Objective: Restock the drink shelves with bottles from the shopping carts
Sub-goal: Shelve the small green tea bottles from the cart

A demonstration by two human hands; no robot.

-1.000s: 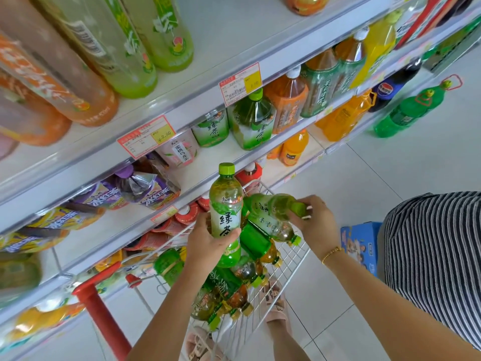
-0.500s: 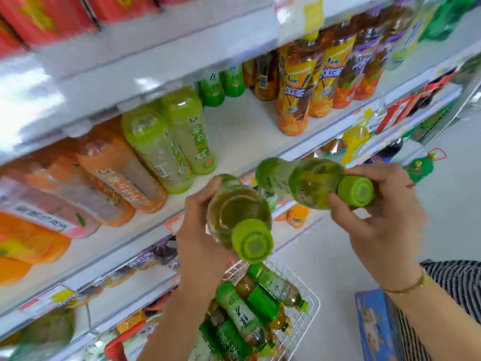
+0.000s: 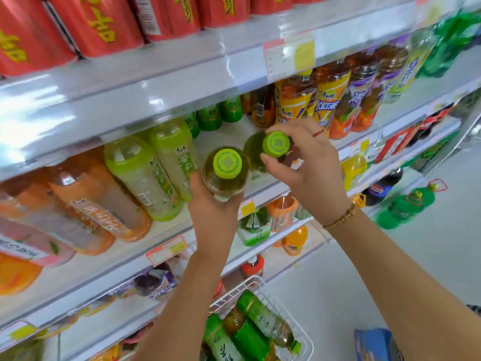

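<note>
Left hand [image 3: 213, 212] is reaching up from below, with the forearm rising steeply over the cart [image 3: 308, 342]. Its palm is sitting under the left bottle [image 3: 223, 182], and thumb and fingers are curling round the shoulder.

Right hand [image 3: 309, 168] is coming in from the right with the wrist bent and a bracelet [image 3: 341, 217] at the wrist. Its thumb and fingers are gripping the right bottle [image 3: 253, 149] just behind the cap.

Both bottles are pointing cap-first at the camera. Their long axes are running away toward the back of the shelf [image 3: 268, 186], bases leading. The two are lying side by side and nearly touching, with the right one slightly higher and further in. The left bottle is hanging at the shelf's front lip; cannot tell whether either is resting on the board.

More green bottles [image 3: 250, 327] are lying heaped in the cart.

On the shelf, just left of the left bottle, pale bottles [image 3: 145, 175] are lying on their sides, bases outward. Orange bottles [image 3: 99, 207] are lying left of those. Dark green bottles [image 3: 209, 117] are standing at the back.

Red cans [image 3: 99, 22] are filling the board above.
</note>
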